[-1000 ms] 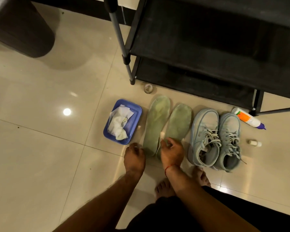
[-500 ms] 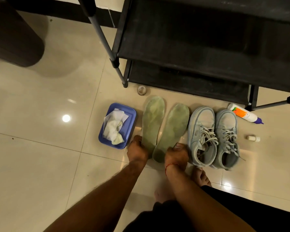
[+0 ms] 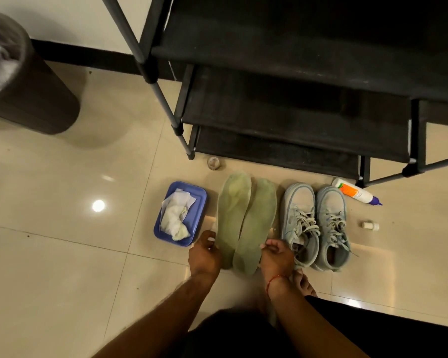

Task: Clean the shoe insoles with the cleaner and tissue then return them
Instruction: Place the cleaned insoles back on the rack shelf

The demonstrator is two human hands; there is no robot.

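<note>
Hands work at the heel ends of two pale green foam insoles lying side by side on the glossy beige tiled floor (image 3: 62, 254). The left hand (image 3: 204, 257) has its grip curled against the outer heel edge of the left insole (image 3: 232, 215), fingers bent in at the rim; whether they pinch it or only rest against it cannot be told. The right hand (image 3: 277, 257), with a red thread at the wrist, has its grip bent at the heel side of the right insole (image 3: 256, 226), touching its edge; again a true clamp cannot be told. Just beyond the left grip sits a blue rectangular plastic tray (image 3: 199, 200) holding crumpled white tissue (image 3: 175, 215). Just beside the right grip stands a pair of light grey-blue laced sneakers (image 3: 316, 223), openings toward the person. Farther out past the sneakers from the right grip lies a white squeeze bottle of cleaner with an orange label and purple tip (image 3: 354, 191), on its side, and near it a small white cap (image 3: 370, 225). Ahead of both grips stands a black fabric shoe rack (image 3: 295, 112). Well away from the left grip stands a dark round bin (image 3: 31, 99).
</note>
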